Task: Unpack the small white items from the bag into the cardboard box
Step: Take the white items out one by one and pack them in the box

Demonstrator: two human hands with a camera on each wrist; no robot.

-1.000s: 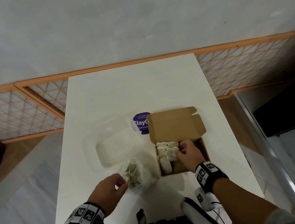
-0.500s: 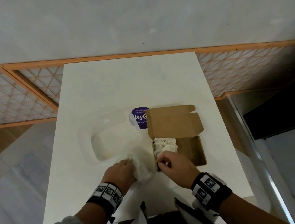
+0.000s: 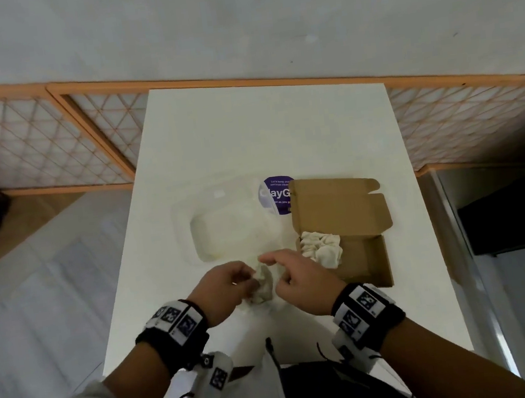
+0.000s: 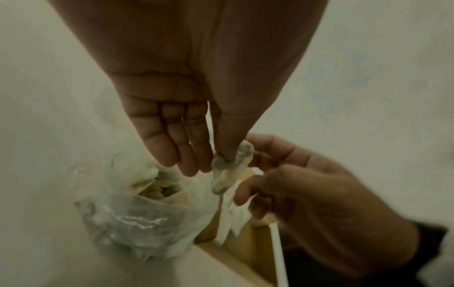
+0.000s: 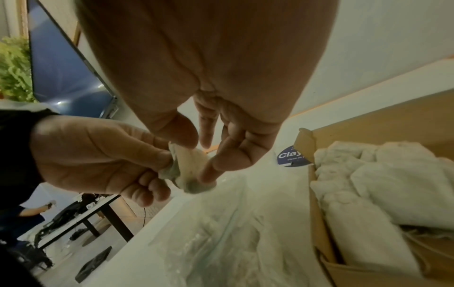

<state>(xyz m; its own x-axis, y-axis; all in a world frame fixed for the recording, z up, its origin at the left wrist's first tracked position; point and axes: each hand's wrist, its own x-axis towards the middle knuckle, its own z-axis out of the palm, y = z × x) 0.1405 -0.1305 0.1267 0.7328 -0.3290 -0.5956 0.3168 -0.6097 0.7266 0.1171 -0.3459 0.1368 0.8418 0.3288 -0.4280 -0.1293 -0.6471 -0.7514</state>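
Note:
A clear plastic bag (image 3: 262, 285) with small white items (image 4: 157, 189) inside lies on the white table (image 3: 263, 133), between my two hands. My left hand (image 3: 250, 279) pinches a bunched bit of the bag's rim (image 4: 230, 161) between thumb and fingers. My right hand (image 3: 278, 272) pinches the same rim (image 5: 190, 170) from the other side with thumb and a finger. Just right of the hands, the open cardboard box (image 3: 368, 263) holds several white items (image 3: 321, 247) in its left half. Its lid (image 3: 337, 210) lies folded back.
A clear plastic tub (image 3: 235, 226) sits on the table left of the box lid, with a purple round label (image 3: 275, 194) beside it. An orange lattice railing (image 3: 90, 133) runs behind the table. The table's right edge is close to the box.
My right hand has left the box and come left to the bag. My left hand has shifted from the bag's side to its rim, so both hands now pinch it.

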